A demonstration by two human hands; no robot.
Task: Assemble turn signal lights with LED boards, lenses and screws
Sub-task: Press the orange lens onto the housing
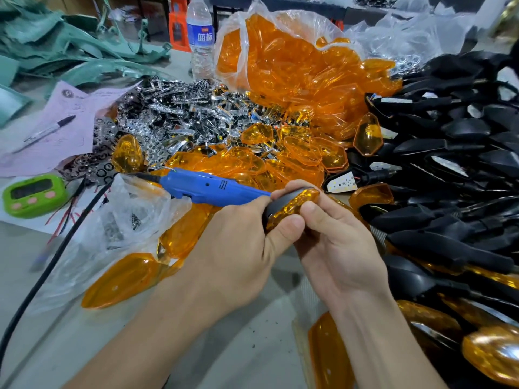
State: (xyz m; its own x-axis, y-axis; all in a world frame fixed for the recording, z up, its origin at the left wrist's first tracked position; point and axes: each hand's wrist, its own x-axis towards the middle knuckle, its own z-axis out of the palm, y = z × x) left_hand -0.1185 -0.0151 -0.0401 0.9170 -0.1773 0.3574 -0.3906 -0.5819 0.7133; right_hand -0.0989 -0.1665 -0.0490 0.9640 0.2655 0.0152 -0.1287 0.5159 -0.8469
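Both hands meet over the grey table point(252, 332), holding one black-bodied turn signal light point(292, 204) with a faceted amber lens. The left hand point(241, 248) curls round its near end, thumb pressed on the lens. The right hand point(339, 248) pinches the far end, thumb on top of the lens and fingers wrapped behind.

Just beyond the left hand lies a blue plastic electric screwdriver point(207, 188), its black cable point(56, 254) trailing off to the left. Whether the left fingers touch it cannot be told.

Loose amber plastic lenses point(303, 155) spill from a clear plastic bag point(295, 29) behind it. A heap of shiny chrome reflectors point(179, 113) lies to their left and a pile of black housings point(449, 153) on the right. A white LED board point(342, 185) shows at that pile's edge. A green digital timer point(33, 195) sits at the far left.
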